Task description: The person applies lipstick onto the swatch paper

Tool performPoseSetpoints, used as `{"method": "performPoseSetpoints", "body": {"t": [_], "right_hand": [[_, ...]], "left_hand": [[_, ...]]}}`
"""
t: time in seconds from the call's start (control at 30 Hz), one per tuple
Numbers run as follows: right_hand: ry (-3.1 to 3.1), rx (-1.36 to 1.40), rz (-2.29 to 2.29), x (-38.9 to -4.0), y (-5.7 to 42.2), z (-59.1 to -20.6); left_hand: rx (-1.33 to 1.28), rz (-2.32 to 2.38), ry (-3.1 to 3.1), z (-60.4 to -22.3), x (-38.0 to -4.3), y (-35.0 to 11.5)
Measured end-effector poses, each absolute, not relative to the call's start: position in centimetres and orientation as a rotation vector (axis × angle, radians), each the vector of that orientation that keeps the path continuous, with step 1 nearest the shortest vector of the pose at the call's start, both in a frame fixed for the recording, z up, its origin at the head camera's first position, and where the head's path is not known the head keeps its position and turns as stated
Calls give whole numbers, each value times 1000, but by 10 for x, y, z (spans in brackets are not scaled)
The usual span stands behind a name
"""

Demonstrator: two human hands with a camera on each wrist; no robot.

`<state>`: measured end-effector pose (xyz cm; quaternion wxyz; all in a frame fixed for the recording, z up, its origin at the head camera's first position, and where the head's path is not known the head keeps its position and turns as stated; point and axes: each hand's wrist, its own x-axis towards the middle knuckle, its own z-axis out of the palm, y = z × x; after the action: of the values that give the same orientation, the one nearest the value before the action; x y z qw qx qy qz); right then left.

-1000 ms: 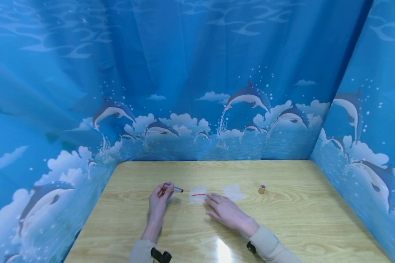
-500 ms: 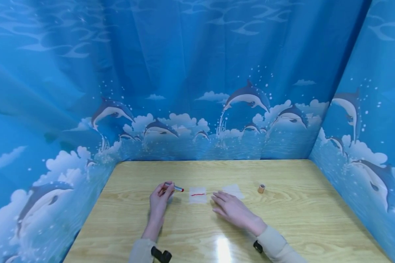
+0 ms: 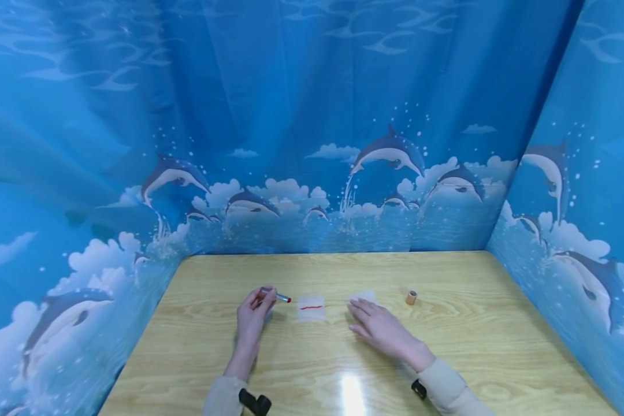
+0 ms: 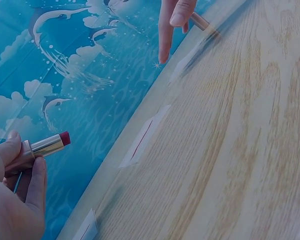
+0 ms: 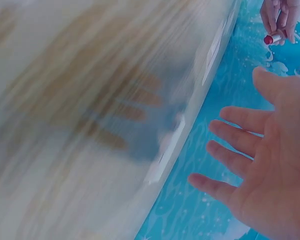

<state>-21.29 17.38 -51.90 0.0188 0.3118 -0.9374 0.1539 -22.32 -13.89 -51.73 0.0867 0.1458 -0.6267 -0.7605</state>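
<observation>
My left hand (image 3: 252, 323) pinches an uncapped lipstick (image 4: 47, 145) between thumb and fingers, its red tip pointing right, raised off the table. To its right lies a square of white paper (image 3: 311, 315) crossed by a red line (image 4: 142, 140). Another paper piece (image 4: 86, 227) with a red mark shows low in the left wrist view, beside the left hand. My right hand (image 3: 387, 332) holds nothing; its fingers reach out over a further paper square (image 3: 364, 296), partly covering it in the head view. In the right wrist view its fingers are spread.
A small copper-coloured lipstick cap (image 3: 411, 297) stands on the wooden table (image 3: 447, 346), right of the papers. Blue curtains (image 3: 291, 115) printed with dolphins hang behind the table and at both sides. A bright light reflection sits near the front.
My right hand has moved right, from the edge of the red-lined paper to over the right-hand paper. The left hand with the lipstick has barely moved.
</observation>
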Motion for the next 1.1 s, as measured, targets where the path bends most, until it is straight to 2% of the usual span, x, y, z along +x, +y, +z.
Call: {"method": "performPoseSetpoints", "body": {"t": [0.6, 1.1], "right_hand": [[-2891, 786, 506, -210, 222, -519], [-2987, 809, 521, -202, 236, -521]], "left_hand": [[365, -2249, -1850, -520, -226, -136], [401, -2236, -1920, -519, -230, -133]]}}
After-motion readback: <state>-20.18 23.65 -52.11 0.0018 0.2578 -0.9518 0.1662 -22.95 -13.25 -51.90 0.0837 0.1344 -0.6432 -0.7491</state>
